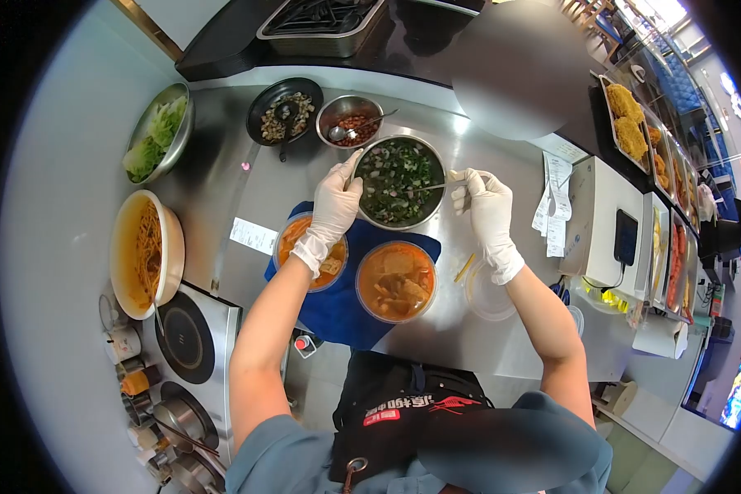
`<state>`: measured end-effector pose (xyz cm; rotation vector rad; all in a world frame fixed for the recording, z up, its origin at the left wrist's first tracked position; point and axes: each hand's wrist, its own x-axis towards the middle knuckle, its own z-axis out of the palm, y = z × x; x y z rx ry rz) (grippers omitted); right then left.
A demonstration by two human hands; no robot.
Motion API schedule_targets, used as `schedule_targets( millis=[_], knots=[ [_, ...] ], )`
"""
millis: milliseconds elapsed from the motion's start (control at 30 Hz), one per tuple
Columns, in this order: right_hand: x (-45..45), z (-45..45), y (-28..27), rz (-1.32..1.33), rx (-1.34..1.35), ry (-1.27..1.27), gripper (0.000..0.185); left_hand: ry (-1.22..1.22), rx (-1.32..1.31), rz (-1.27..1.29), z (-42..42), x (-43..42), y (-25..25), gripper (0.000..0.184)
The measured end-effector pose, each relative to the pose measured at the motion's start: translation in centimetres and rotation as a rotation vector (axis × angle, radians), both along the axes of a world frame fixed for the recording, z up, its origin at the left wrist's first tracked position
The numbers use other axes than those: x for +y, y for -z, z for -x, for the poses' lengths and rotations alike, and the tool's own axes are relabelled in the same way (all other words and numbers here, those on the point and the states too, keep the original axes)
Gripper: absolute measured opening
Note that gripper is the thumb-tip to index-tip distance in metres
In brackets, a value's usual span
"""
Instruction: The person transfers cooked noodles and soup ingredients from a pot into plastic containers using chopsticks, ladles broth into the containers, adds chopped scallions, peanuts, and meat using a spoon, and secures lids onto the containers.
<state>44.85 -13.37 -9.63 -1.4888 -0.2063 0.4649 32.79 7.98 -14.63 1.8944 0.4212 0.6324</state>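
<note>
My gloved left hand [336,202] grips the left rim of a steel bowl [426,220] holding chopped greens [393,183] with pale bits. In my gloved right hand [484,206], the fingers pinch the handle of a spoon [435,187]; its head is hidden among the greens. Below the bowl, a round clear tub of orange-red soup [397,284] sits on a blue cloth [329,319]. A second tub [334,265] with similar food is partly covered by my left hand and wrist. Near my right wrist lies a clear round lid [490,306].
Behind the bowl are a steel bowl of reddish peanuts [361,123] and a black bowl of diced bits [300,105]. Lettuce [166,123], a noodle bowl [173,247] and a cooktop [188,333] line the left. Paper slips [554,202] and a white box with a phone [626,235] stand right.
</note>
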Motion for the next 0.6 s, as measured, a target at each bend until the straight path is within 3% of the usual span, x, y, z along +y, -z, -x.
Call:
schedule_targets(
  millis=[333, 433, 500, 600],
  knots=[
    [-4.2, 6.3, -3.9, 0.06, -0.123, -0.054, 0.028, -0.043, -0.015, -0.085, 1.6, 1.2, 1.2, 0.044],
    [-6.4, 9.9, -3.4, 0.175, -0.343, -0.164, 0.021, -0.063, 0.003, -0.065, 1.9, 1.6, 1.3, 0.043],
    [-7.4, 10.8, -2.4, 0.463, -1.294, -0.659, 0.033, -0.063, 0.014, -0.025, 1.9, 1.8, 1.4, 0.042],
    [-7.2, 10.8, -3.1, 0.576, -1.198, -0.862, 0.048, -0.062, -0.003, -0.049, 1.9, 1.9, 1.0, 0.042]
  ],
)
